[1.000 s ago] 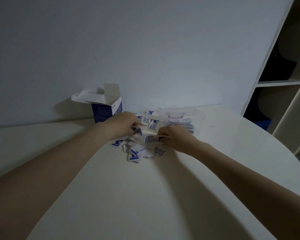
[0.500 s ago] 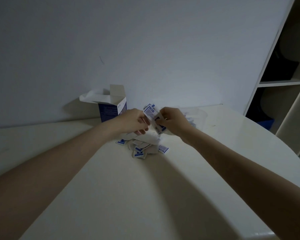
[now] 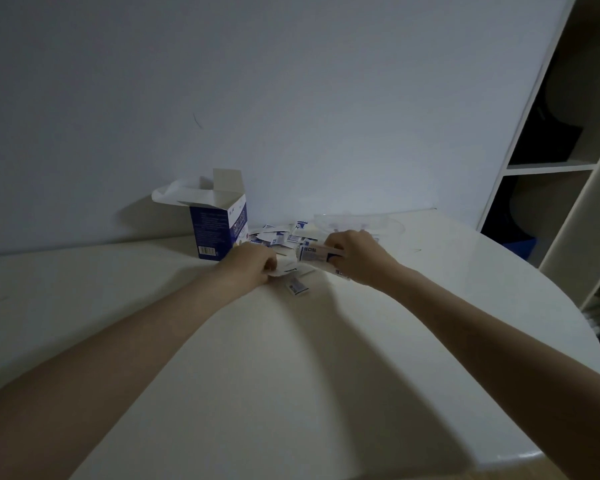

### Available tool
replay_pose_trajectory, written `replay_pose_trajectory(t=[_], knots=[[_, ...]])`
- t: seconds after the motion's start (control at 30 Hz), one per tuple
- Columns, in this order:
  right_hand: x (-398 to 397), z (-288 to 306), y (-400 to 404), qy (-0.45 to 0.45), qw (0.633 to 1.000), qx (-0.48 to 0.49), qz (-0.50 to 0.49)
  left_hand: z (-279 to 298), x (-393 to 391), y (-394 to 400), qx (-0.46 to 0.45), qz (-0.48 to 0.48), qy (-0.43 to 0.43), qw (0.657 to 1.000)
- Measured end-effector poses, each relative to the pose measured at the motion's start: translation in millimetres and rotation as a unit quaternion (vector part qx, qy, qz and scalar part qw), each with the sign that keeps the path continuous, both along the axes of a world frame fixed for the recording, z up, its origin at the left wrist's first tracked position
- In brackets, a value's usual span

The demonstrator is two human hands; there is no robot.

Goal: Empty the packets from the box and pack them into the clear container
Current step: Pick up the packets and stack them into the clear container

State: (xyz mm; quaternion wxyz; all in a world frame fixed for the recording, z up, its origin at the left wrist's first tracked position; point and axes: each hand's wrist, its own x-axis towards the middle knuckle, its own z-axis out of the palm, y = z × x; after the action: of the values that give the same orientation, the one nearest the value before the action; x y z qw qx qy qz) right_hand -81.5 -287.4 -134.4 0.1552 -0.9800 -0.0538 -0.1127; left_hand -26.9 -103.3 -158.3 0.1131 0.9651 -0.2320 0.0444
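An open blue and white box [image 3: 219,233] stands by the wall with its flaps up. White and blue packets [image 3: 278,237] lie scattered on the table between the box and the clear container [image 3: 385,225]. My right hand [image 3: 354,258] grips a small stack of packets [image 3: 312,253] just in front of the container. My left hand [image 3: 253,263] rests curled on the pile and pinches a packet [image 3: 286,266] at its near edge. One packet [image 3: 297,287] lies apart, closer to me.
A white round table [image 3: 291,375] runs up to a pale wall. To the right stands a white shelf unit [image 3: 551,168] with dark things inside and something blue [image 3: 520,245] low down.
Both hands have come down from holding packets above the pile. The right hand now holds a gathered stack low by the container; the left has dropped back onto the pile.
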Motion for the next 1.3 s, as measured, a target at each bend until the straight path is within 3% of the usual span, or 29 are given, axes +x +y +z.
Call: replay_pose_trajectory(t=[0.17,0.27,0.33,0.4,0.47,0.67,0.73,0.83,0.9,0.93,0.97,1.03,1.07,1.13,1.2,1.27,1.3], knots=[[6,1,4,0.030,0.997,0.070,-0.019,9,4,5,-0.104,-0.001,0.068,0.992],[9,-3,6,0.061,0.977,0.203,-0.019,15,6,8,-0.138,0.006,0.077,0.987],[9,-1,9,0.070,0.946,0.316,-0.018,21,7,9,-0.210,0.035,0.057,0.975],[8,5,12,0.079,0.910,0.406,-0.002,27,5,7,-0.328,0.056,0.072,0.940],[6,12,14,0.087,0.897,0.434,0.024,33,1,5,-0.432,0.060,0.124,0.891],[-1,23,16,0.126,0.907,0.399,0.045,39,-13,-5,-0.487,0.044,0.215,0.846],[-4,23,16,0.145,0.892,0.427,0.034,41,-15,-7,-0.549,0.048,0.236,0.801],[-5,21,11,0.132,0.818,0.560,0.005,46,-22,-11,-0.663,0.071,0.269,0.695],[-7,21,12,0.152,0.759,0.632,0.028,45,-26,-16,-0.682,0.056,0.297,0.666],[-8,21,14,0.159,0.747,0.644,0.038,43,-28,-21,-0.663,0.041,0.309,0.681],[-7,21,15,0.158,0.748,0.643,0.039,40,-31,-26,-0.617,0.027,0.314,0.721],[-5,21,17,0.121,0.785,0.608,0.015,33,-33,-31,-0.466,0.007,0.292,0.835],[-4,22,17,0.084,0.814,0.575,-0.002,31,-32,-32,-0.400,-0.002,0.281,0.873],[-2,25,11,0.003,0.900,0.436,-0.015,29,-29,-30,-0.343,-0.003,0.275,0.898],[-1,24,0,-0.048,0.986,0.157,0.003,28,-24,-27,-0.331,0.021,0.249,0.910],[-3,16,-9,-0.048,0.998,-0.031,0.036,25,-19,-27,-0.299,0.028,0.219,0.929],[-4,10,-12,-0.035,0.996,-0.068,0.047,24,-20,-28,-0.261,0.019,0.203,0.944]])
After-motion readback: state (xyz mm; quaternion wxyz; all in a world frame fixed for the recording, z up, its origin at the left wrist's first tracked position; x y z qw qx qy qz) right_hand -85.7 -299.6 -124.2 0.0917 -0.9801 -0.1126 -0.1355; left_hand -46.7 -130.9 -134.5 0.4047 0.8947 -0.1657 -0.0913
